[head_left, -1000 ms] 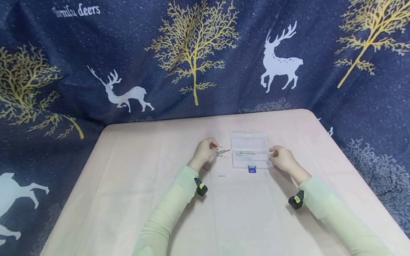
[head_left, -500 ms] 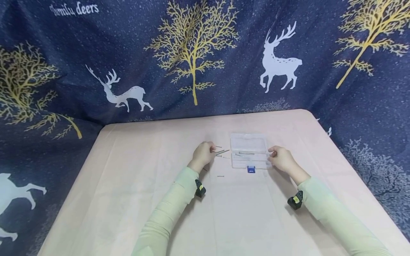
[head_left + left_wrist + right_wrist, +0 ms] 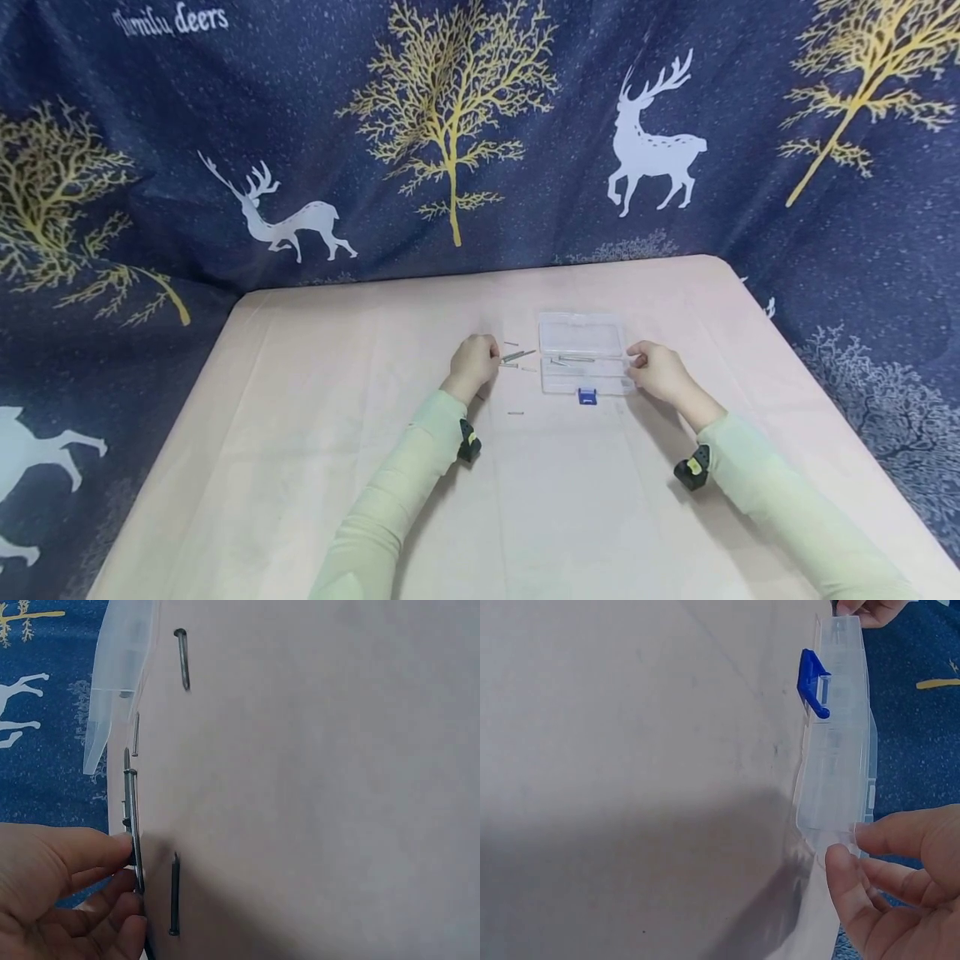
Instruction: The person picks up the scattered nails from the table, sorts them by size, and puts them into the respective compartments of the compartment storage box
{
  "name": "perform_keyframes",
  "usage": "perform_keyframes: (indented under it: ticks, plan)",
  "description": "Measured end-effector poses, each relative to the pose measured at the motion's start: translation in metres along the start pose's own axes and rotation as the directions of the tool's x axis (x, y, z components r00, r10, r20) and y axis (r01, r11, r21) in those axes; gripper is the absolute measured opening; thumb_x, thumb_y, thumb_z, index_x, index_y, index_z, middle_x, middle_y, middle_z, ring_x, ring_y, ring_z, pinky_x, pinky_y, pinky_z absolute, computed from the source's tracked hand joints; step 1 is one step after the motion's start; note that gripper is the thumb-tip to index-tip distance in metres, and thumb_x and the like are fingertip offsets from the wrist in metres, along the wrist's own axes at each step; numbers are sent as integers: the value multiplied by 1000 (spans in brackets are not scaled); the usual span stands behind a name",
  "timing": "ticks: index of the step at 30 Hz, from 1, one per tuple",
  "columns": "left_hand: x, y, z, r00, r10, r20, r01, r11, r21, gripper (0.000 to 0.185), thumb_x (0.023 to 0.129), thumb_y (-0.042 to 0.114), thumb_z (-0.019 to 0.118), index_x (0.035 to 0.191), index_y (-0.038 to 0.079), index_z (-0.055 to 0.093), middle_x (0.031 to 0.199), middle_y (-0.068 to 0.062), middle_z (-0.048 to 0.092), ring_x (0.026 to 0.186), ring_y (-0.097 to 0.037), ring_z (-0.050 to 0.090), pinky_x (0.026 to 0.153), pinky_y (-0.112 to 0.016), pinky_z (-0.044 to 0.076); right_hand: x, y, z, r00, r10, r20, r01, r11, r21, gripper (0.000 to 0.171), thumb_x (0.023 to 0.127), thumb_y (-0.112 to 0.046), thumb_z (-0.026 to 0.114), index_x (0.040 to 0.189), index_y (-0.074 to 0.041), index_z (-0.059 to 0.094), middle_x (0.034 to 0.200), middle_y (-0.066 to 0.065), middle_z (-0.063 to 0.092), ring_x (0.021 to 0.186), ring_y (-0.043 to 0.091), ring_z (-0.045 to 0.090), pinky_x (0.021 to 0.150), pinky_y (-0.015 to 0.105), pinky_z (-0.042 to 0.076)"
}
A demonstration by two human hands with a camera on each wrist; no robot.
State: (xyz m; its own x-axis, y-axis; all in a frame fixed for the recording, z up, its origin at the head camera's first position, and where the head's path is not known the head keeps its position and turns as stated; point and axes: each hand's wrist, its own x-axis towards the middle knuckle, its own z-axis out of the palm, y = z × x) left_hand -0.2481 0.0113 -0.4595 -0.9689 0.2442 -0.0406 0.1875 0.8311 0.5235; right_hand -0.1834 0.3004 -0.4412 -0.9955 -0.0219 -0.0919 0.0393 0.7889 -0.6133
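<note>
My left hand (image 3: 474,360) is at a loose group of metal nails on the table, left of a clear plastic box. In the left wrist view its thumb and finger pinch at a long nail (image 3: 135,795), beside other nails that partly overlap it. My right hand (image 3: 660,371) holds the right end of the clear box (image 3: 558,386) between thumb and fingertips. The box lies with its lid (image 3: 581,333) folded back and its blue latch (image 3: 587,397) facing me. Several nails (image 3: 576,359) lie inside, in the rear part of the box.
A separate short nail (image 3: 515,413) lies nearer me, and another nail (image 3: 511,343) lies behind the group. One dark nail (image 3: 175,896) rests beside my left hand. A pale cloth covers the table (image 3: 570,517); a blue patterned curtain (image 3: 525,225) hangs behind it.
My left hand has shifted slightly towards me, its fingertips dropping from the rear nail to the long nails. That rear nail now lies apart from the fingers. My right hand stays at the box.
</note>
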Motion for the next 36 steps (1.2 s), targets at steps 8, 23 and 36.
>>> perform_keyframes:
  ticks: [8, 23, 36]
  plan:
    - [2, -5, 0, 1000, -9, 4, 9, 1000, -19, 5, 86, 8, 66, 83, 5, 64, 86, -6, 62, 79, -18, 56, 68, -27, 50, 1, -1, 1, 1000, -6, 2, 6, 1000, -24, 35, 87, -2, 58, 116, 16, 51, 95, 30, 61, 76, 31, 65, 66, 37, 58]
    - [8, -8, 1, 999, 25, 37, -23, 999, -43, 6, 87, 6, 63, 81, 6, 65, 85, -5, 63, 79, -17, 56, 72, -28, 51, 1, 0, 0, 1000, -16, -12, 16, 1000, -21, 35, 86, -2, 58, 115, 17, 52, 94, 30, 62, 79, 34, 64, 67, 38, 59]
    - [9, -10, 1, 990, 96, 100, -97, 995, 10, 15, 96, 9, 50, 93, 0, 62, 94, -10, 56, 89, -22, 53, 84, -35, 51, 1, -2, 1, 1000, -11, -12, 11, 1000, -29, 36, 86, -2, 58, 116, 16, 51, 94, 29, 62, 77, 32, 65, 66, 37, 58]
